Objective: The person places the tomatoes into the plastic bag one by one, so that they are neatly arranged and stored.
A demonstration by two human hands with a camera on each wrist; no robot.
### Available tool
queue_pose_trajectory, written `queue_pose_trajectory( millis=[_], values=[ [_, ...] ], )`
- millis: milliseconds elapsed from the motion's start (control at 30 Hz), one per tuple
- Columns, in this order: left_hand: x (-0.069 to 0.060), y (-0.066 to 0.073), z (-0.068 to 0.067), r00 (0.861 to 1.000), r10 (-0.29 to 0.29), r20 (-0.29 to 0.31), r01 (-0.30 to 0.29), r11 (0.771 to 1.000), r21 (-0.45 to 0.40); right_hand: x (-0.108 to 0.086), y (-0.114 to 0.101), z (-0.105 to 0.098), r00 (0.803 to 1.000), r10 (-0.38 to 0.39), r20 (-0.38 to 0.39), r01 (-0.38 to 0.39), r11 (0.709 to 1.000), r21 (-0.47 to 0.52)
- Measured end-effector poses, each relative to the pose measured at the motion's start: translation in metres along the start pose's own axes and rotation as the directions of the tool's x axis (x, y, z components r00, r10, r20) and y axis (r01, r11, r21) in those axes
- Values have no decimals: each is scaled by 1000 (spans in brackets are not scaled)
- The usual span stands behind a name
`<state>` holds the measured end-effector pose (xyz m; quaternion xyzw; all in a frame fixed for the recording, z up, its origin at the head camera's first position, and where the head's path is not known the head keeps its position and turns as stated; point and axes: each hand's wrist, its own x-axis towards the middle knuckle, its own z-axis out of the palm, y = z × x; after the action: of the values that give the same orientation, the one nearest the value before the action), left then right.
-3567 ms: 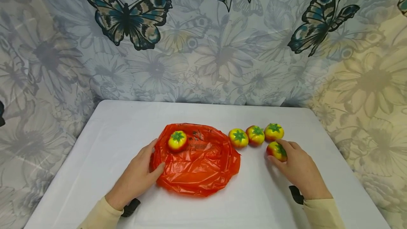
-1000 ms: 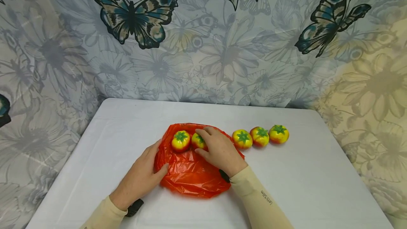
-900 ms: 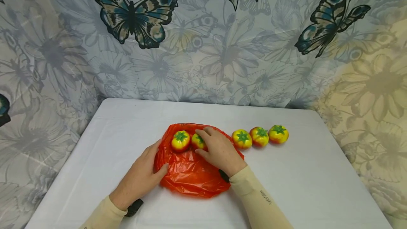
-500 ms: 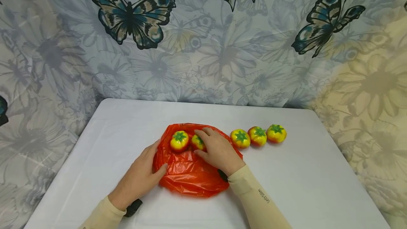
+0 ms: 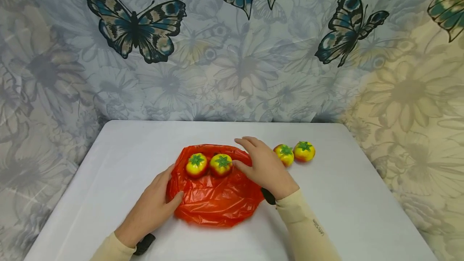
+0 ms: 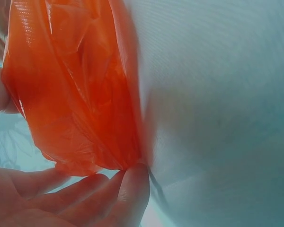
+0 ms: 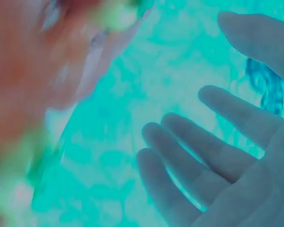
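A red plastic bag (image 5: pixel 217 200) lies on the white table with two red-and-yellow toy tomatoes with green leafy tops on it, one on the left (image 5: pixel 197 165) and one on the right (image 5: pixel 221 165). My left hand (image 5: pixel 150 204) holds the bag's left edge; in the left wrist view its fingers (image 6: pixel 85 198) touch the plastic. Fingers apart, my right hand (image 5: pixel 268 168) is over the bag's right edge, its thumb close to the right tomato. No object shows in its palm in the right wrist view. A tomato (image 5: pixel 284 155) is partly hidden behind this hand, and another tomato (image 5: pixel 304 151) sits beside it.
The white table (image 5: pixel 145 140) reaches back to a wall covering (image 5: pixel 235 83) printed with flowers and butterflies. A dark device (image 5: pixel 145 245) is strapped to each wrist.
My right hand carried a tomato from the row's front onto the bag, released it beside the first and moved right. It now covers the row's leftmost tomato. My left hand stays at the bag's edge.
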<state>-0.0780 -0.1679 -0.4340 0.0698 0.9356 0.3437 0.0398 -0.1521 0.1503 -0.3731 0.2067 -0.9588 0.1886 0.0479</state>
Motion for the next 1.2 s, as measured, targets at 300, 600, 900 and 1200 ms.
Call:
queue_pose_trajectory(
  millis=[300, 600, 900, 1200],
  values=[
    [-1, -3, -2, 1000, -5, -14, 5, 1000, 9, -32, 82, -46, 995, 79, -60, -83, 995, -53],
    [1, -1, -3, 1000, 3, -15, -3, 1000, 4, -42, 162, -57, 977, 211, 17, -208, 971, -114],
    [1, -2, -1, 1000, 12, -22, -12, 1000, 1, -39, 179, -50, 935, 319, 154, -314, 948, -58],
    [0, -4, 2, 1000, 3, -11, -3, 1000, 0, -40, 186, -38, 937, 320, 137, -314, 947, -64]
  ],
)
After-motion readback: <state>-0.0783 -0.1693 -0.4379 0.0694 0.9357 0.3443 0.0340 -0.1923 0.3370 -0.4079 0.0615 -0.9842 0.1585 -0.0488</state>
